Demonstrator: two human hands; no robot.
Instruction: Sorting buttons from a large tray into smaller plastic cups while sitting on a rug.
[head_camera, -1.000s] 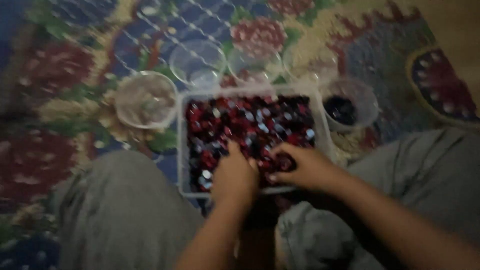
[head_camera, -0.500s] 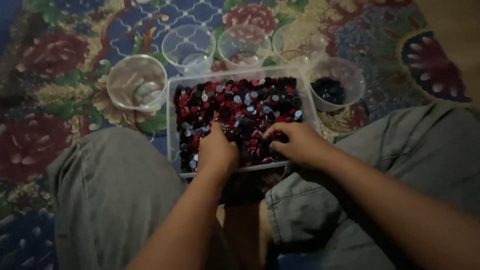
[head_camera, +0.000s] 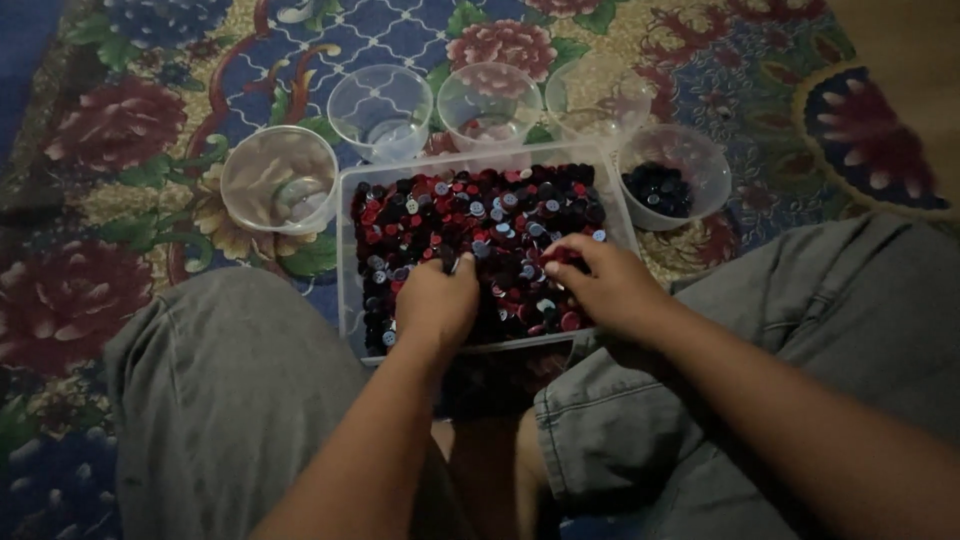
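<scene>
1. Since half a second ago both hands have stayed in the near end of the tray, with the view nudged so the cups sit a little lower in the picture.
2. Left hand (head_camera: 436, 305) lies knuckles up on the buttons (head_camera: 480, 225), fingers curled down into the heap; what it holds, if anything, is hidden, so I cannot tell its grip.
3. Right hand (head_camera: 600, 285) rests just beside it, thumb and fingers drawn narrow over the buttons; whether a button is pinched between them cannot be told.
4. Red, dark and pale blue buttons fill the clear plastic tray (head_camera: 345, 270), which sits on the flowered carpet (head_camera: 120, 130) between the person's knees in grey trousers (head_camera: 230, 390).
5. Beyond the tray stand clear cups: one at its left corner (head_camera: 279, 180) with a few pale pieces inside, three along its far edge (head_camera: 380, 110) (head_camera: 488, 105) (head_camera: 598, 100), and one at its right corner (head_camera: 672, 178) holding dark buttons.
</scene>
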